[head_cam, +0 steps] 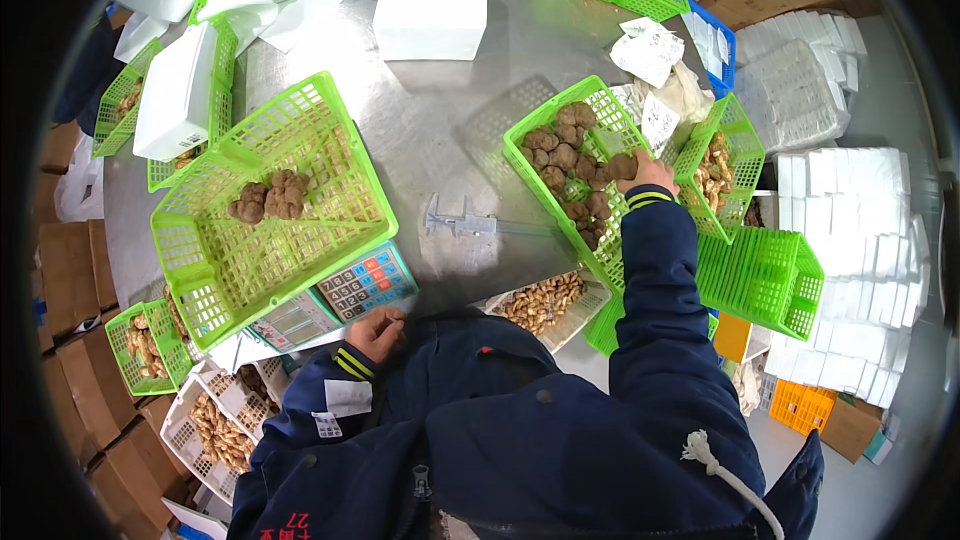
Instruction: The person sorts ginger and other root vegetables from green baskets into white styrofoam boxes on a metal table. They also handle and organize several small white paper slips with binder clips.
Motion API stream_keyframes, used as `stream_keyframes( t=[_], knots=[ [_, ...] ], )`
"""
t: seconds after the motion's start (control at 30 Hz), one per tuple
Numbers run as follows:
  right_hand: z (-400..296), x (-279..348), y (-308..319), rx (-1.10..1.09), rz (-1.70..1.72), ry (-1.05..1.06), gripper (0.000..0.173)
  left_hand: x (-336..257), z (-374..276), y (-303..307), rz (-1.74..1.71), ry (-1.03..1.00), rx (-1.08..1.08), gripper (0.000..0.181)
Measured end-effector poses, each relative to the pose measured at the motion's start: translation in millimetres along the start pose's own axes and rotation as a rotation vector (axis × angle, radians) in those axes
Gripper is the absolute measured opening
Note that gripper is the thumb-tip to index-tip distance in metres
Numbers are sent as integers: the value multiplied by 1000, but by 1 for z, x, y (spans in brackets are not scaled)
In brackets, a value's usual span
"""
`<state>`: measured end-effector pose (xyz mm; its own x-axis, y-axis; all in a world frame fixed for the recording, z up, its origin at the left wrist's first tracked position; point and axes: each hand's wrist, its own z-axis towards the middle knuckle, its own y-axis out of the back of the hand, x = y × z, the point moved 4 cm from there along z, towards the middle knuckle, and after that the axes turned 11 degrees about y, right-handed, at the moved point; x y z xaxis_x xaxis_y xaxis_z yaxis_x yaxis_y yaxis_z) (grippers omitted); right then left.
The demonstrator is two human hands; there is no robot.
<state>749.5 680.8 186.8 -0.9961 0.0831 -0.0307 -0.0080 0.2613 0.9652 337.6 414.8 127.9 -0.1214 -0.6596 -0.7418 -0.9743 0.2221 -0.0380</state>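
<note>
My right hand holds a brown truffle-like lump at the right side of a green plastic basket of similar dark lumps. My left hand rests near my body, fingers curled, beside the keypad of a digital scale; whether it holds anything cannot be told. A large green basket with a few brown lumps stands over the scale and hides part of it. Between the two baskets, a metal vernier caliper lies on the steel table.
A white foam box stands at the table's far side. Another rests on green baskets at left. Papers and a cloth bag lie right, beside a basket of pale mushroom-like pieces. Stacked green baskets stand near my right arm.
</note>
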Motion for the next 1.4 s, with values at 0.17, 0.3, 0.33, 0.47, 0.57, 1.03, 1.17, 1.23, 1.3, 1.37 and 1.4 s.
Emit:
stream_keyframes(
  t=[0.17,0.3,0.33,0.47,0.57,1.03,1.17,1.23,1.3,1.37,1.4],
  knots=[
    [25,18,-1,-91,-26,215,57,-14,3,-8,74,-35,-27,13],
    [83,61,-30,-74,-140,452,51,-9,4,-8,94,-57,-33,13],
    [92,67,-35,25,-186,440,45,-5,4,-7,116,-61,-30,13],
    [102,75,-33,38,-278,521,35,-3,-4,-7,59,-48,-66,12],
    [96,73,-31,86,-252,498,36,-5,-8,-9,-23,-37,-78,10],
    [53,98,-50,-75,88,708,49,8,-14,-5,-10,-34,-51,10],
    [61,92,-51,-145,241,680,33,8,-12,-7,-49,-26,-42,9],
    [60,72,-42,-121,564,543,35,11,-12,-5,-29,-43,-70,10],
    [40,69,-15,-58,867,511,36,15,-14,-5,-47,-33,-85,10],
    [17,84,12,44,1075,534,30,16,-14,-6,-93,-11,-90,11],
    [-6,109,40,202,1022,495,27,19,-19,-8,-82,-25,-147,13]
  ],
)
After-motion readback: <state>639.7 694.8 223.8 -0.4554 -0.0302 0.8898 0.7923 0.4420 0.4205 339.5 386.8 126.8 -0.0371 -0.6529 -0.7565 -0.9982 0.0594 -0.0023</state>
